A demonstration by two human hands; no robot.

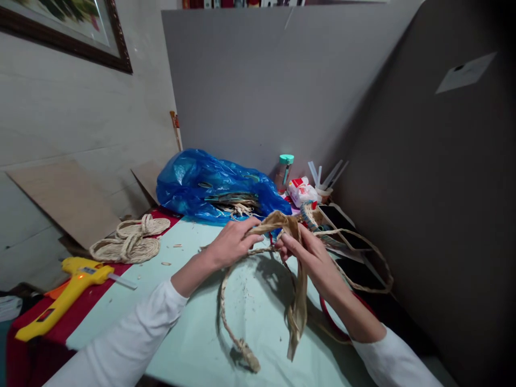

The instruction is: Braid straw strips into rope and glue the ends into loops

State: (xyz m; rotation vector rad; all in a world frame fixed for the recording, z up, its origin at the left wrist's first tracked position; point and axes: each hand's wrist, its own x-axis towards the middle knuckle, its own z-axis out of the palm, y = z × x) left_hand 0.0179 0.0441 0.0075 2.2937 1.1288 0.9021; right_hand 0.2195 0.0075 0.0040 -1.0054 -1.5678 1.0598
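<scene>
My left hand is closed on one end of a wide, tan dried-leaf strip. The strip arches across to my right hand, then hangs down past it towards the tabletop. Between thumb and fingers my right hand pinches a plaited straw cord where the strip meets it; the exact grip is partly hidden. One length of the cord curves down on the left to a thick, bound end. Another part loops out to the right, beyond my right wrist.
Behind my hands lies a blue plastic bag with dried strips inside. Woven straw sandals and a yellow glue gun are at left. A green-lidded jar, a cup of glue sticks and a basket stand at back right.
</scene>
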